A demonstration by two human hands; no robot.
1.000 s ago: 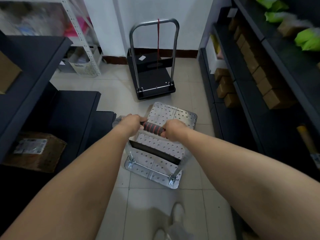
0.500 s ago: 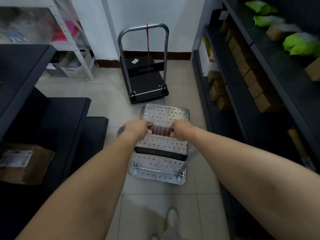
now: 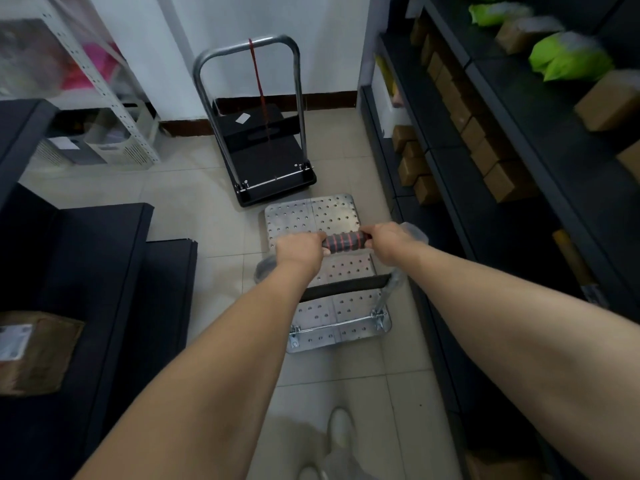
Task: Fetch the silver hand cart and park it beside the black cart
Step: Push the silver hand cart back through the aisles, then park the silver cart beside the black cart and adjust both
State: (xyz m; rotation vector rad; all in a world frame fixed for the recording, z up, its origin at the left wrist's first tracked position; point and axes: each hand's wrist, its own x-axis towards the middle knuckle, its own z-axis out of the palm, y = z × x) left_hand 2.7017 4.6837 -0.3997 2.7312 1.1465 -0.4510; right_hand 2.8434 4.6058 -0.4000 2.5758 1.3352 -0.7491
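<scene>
Both hands are on the silver hand cart (image 3: 320,233) at the centre of the frame. The left hand (image 3: 300,250) is closed around the left end of the black-and-red handle grip (image 3: 344,242), and the right hand (image 3: 387,238) is closed around its right end. The cart's perforated metal deck lies flat on the pale tiled floor (image 3: 187,199), running from the middle of the frame down toward the lower centre. The black cart (image 3: 273,168) stands just above it in the upper centre, its silver hoop handle upright, a red strap (image 3: 258,84) hanging from the top bar. The silver deck's far edge sits just beside the black cart's near edge, slightly to the right of it. Dark shelving (image 3: 512,188) with brown boxes (image 3: 414,161) fills the right side; a white shoe (image 3: 341,429) shows at the bottom.
</scene>
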